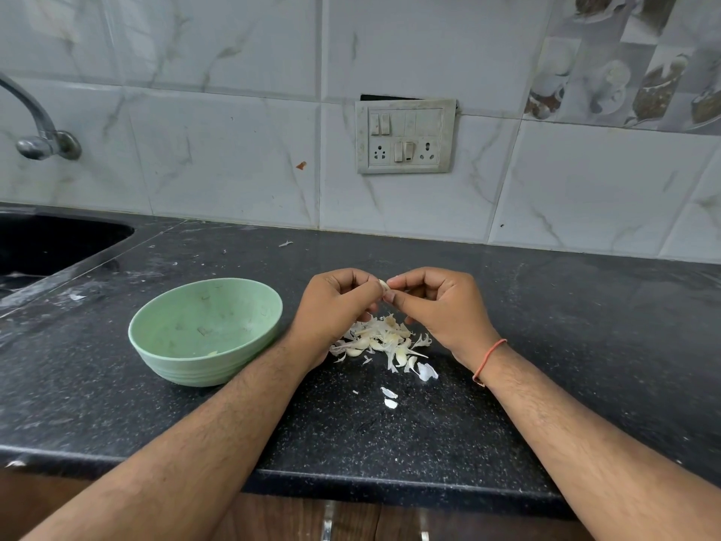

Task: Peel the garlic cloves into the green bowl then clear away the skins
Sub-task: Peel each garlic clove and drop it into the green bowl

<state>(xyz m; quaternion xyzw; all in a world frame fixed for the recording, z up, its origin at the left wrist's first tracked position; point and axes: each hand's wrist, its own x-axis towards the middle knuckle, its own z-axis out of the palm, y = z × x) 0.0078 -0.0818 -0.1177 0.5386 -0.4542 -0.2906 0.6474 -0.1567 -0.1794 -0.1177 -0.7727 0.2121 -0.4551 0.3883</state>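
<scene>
Both hands meet above the black counter [546, 345]. My left hand [335, 306] and my right hand [441, 306] pinch one small pale garlic clove [384, 285] between their fingertips. Below them lies a heap of garlic cloves and papery skins [384, 341]. A few loose white skin bits [389, 397] lie nearer me. The green bowl [205, 329] stands upright to the left of my left hand, with a pale piece low inside its near wall.
A black sink [50, 244] is set into the counter at far left, with a metal tap [43, 130] on the tiled wall above it. A switch and socket plate [405, 136] is on the wall behind. The counter's front edge [351, 482] runs below my forearms.
</scene>
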